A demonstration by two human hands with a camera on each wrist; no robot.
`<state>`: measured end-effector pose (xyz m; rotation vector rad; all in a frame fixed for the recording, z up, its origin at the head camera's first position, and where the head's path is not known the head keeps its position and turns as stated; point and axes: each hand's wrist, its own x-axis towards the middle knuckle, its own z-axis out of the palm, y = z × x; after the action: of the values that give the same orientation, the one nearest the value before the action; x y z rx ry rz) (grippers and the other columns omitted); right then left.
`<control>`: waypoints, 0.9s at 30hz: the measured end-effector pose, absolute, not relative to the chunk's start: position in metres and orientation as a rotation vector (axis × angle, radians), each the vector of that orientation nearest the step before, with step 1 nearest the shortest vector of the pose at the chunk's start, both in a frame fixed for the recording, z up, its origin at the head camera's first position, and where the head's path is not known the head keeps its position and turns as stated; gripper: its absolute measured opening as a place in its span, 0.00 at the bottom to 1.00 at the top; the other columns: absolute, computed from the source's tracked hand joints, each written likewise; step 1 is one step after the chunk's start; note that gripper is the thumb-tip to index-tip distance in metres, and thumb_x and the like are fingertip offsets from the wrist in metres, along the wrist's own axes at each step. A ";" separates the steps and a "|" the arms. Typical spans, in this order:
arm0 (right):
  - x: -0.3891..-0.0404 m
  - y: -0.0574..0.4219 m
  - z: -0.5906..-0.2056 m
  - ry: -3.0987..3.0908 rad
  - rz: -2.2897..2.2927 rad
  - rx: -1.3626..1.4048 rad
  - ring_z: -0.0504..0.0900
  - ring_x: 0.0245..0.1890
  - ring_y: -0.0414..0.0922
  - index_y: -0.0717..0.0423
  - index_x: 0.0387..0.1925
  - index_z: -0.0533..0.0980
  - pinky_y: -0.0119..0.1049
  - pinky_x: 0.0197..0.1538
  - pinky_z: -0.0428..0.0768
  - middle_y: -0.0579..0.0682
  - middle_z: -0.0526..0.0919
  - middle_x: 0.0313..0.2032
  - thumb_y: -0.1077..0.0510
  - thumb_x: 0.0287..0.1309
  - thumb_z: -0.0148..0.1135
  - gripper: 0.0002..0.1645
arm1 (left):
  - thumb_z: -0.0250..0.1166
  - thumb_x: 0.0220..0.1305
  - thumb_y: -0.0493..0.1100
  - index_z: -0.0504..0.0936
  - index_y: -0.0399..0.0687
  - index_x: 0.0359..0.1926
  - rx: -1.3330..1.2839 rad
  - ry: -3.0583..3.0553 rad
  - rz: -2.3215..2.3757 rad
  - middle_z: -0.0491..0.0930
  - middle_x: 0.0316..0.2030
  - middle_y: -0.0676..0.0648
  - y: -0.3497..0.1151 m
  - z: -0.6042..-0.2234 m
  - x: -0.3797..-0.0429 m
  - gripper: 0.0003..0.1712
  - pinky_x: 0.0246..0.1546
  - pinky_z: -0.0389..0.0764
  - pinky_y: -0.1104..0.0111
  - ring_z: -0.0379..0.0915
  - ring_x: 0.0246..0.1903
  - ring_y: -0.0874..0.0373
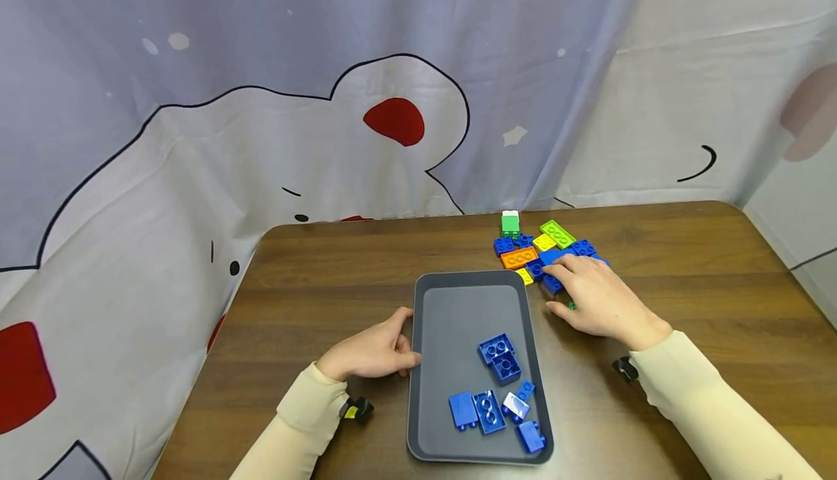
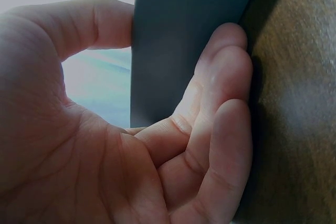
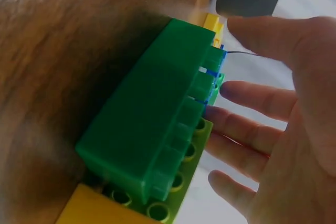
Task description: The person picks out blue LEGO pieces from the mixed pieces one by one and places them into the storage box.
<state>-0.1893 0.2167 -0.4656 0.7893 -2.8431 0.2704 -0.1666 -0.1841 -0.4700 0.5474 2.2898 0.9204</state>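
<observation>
A grey rectangular tray [image 1: 451, 306] lies on the wooden table, holding several blue toy bricks [image 1: 487, 411] in its nearer right part. My left hand [image 1: 373, 349] grips the tray's left side, thumb on the rim and fingers curled against the wall, as the left wrist view shows. Over the near edge of a loose brick pile right of the tray hovers my right hand [image 1: 604, 302], fingers spread and relaxed. Blue bricks [image 1: 552, 284] are closest to its fingertips. A long green brick [image 3: 149, 103] stands before the palm in the right wrist view; nothing visible is pinched.
Behind the tray's far right corner lie an orange brick [image 1: 519, 258], a lime brick [image 1: 558, 234], and a green brick [image 1: 510, 224] with white on top. A printed curtain [image 1: 294, 153] hangs along the far edge of the table [image 1: 327, 269].
</observation>
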 end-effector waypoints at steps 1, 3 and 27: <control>-0.190 0.217 -0.466 -2.838 0.259 0.789 0.81 0.54 0.57 0.62 0.55 0.82 0.61 0.59 0.77 0.58 0.83 0.52 0.48 0.54 0.77 0.31 | 0.66 0.68 0.47 0.47 0.37 0.79 0.547 2.289 0.920 0.84 0.25 0.50 -0.184 -0.470 -0.167 0.50 0.27 0.70 0.69 0.74 0.23 0.61; -0.192 0.217 -0.468 -2.823 0.241 0.790 0.81 0.52 0.56 0.61 0.53 0.82 0.60 0.57 0.77 0.57 0.83 0.49 0.50 0.54 0.78 0.29 | 0.65 0.68 0.47 0.47 0.37 0.79 0.552 2.290 0.919 0.84 0.25 0.50 -0.184 -0.470 -0.167 0.50 0.26 0.70 0.70 0.73 0.23 0.62; -0.173 0.214 -0.475 -2.919 0.311 0.643 0.85 0.46 0.58 0.62 0.53 0.79 0.60 0.56 0.79 0.59 0.87 0.47 0.59 0.54 0.77 0.25 | 0.65 0.67 0.46 0.47 0.36 0.79 0.553 2.294 0.921 0.84 0.25 0.51 -0.183 -0.468 -0.165 0.50 0.29 0.71 0.70 0.73 0.23 0.62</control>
<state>-0.1728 0.2142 -0.4751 0.6430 -2.9188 0.3107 -0.1651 -0.1833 -0.4681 0.5526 2.2937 0.9213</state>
